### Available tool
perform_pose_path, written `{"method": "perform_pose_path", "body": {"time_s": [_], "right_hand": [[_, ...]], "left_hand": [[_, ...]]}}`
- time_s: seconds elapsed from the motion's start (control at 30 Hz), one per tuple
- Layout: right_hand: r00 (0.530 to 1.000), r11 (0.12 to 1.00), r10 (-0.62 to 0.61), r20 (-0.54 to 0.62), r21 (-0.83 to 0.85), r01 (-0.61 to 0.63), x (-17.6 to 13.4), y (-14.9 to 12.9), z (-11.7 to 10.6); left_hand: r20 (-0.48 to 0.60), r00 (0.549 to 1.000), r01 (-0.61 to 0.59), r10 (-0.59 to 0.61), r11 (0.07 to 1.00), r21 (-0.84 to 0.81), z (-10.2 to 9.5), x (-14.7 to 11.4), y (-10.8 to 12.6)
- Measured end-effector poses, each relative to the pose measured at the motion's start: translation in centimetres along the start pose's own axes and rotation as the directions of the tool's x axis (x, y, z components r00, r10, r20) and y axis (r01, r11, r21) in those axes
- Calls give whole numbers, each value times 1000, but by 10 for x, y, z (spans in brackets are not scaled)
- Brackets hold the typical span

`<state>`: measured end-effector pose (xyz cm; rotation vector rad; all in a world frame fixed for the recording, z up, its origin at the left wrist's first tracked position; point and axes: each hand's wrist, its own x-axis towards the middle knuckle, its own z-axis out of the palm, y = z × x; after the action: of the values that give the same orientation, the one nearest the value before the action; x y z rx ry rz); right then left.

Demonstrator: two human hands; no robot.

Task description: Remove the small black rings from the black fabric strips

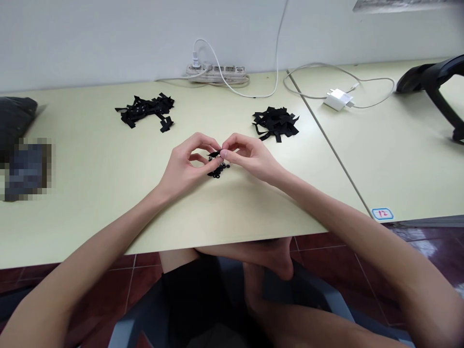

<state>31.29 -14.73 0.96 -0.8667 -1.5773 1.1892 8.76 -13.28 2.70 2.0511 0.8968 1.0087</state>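
Observation:
My left hand [190, 162] and my right hand [250, 155] meet at the fingertips over the table. Both are closed on one short black fabric strip [213, 154], pinched between thumbs and forefingers. Part of the strip is hidden by the fingers. Just below lies a small heap of black ring-shaped pieces [217, 173], partly covered by my left thumb. Beyond my right hand is a pile of black fabric strips [276, 123]. Farther off to the left, another pile of black strips [147, 108] shows small round pieces on some of them.
A white power strip [217, 73] with plugged-in cables lies along the wall. To the right are a white charger [338, 99] with its cable and a black curved object [435, 87]. A dark bag-like item [16, 121] sits at the left edge. A seam [333, 145] divides the tables.

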Motion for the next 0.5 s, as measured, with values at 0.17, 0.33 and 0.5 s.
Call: {"method": "perform_pose_path", "body": {"time_s": [0.17, 0.33, 0.5], "right_hand": [[993, 987, -108, -47, -128, 101, -1, 3, -2], [977, 927, -209, -33, -327, 187, -3, 8, -2], [972, 841, -235, 4, -500, 206, -6, 7, -4]], "left_hand": [[59, 998, 16, -17, 1000, 16, -2, 3, -1], [77, 997, 9, -12, 999, 38, -4, 5, -6], [59, 998, 1, -4, 998, 56, -4, 5, -9]]}}
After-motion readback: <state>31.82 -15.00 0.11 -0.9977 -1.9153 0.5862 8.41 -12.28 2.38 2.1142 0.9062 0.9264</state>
